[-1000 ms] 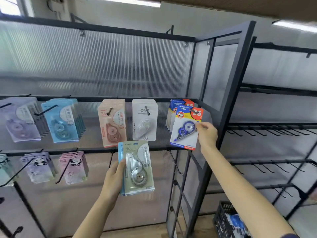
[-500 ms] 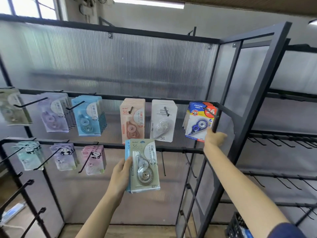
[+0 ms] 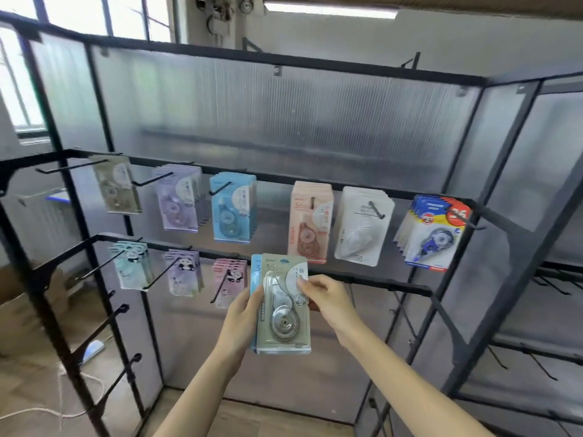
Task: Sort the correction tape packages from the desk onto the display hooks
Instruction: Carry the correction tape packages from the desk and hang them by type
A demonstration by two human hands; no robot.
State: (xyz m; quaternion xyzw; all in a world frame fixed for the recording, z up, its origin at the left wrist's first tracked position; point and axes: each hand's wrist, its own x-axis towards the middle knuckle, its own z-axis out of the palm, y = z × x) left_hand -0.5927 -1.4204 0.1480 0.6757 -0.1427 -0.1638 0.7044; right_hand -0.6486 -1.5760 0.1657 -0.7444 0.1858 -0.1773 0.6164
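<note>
My left hand [image 3: 241, 320] grips a small stack of correction tape packages, a grey-green one [image 3: 284, 310] in front and a blue one [image 3: 255, 272] behind. My right hand [image 3: 328, 298] pinches the right edge of the grey-green package. The black display rack carries hooks with hung packages: olive [image 3: 118, 184], purple [image 3: 178, 200], blue [image 3: 232, 208], pink [image 3: 309, 222], white [image 3: 361, 227] and blue-yellow [image 3: 433, 233] on the upper rail [image 3: 274, 178]. Panda-print packs in mint [image 3: 131, 263], purple [image 3: 184, 271] and pink [image 3: 228, 280] hang on the lower rail.
Bare hooks [image 3: 66, 167] stick out at the rack's left end and down its left post [image 3: 107, 323]. A second black rack [image 3: 536, 310] with bare hooks stands to the right. A white power strip [image 3: 91, 350] and cords lie on the floor at left.
My right hand left the blue-yellow package on its hook and came down to the grey-green package in my left hand. The view has swung left.
</note>
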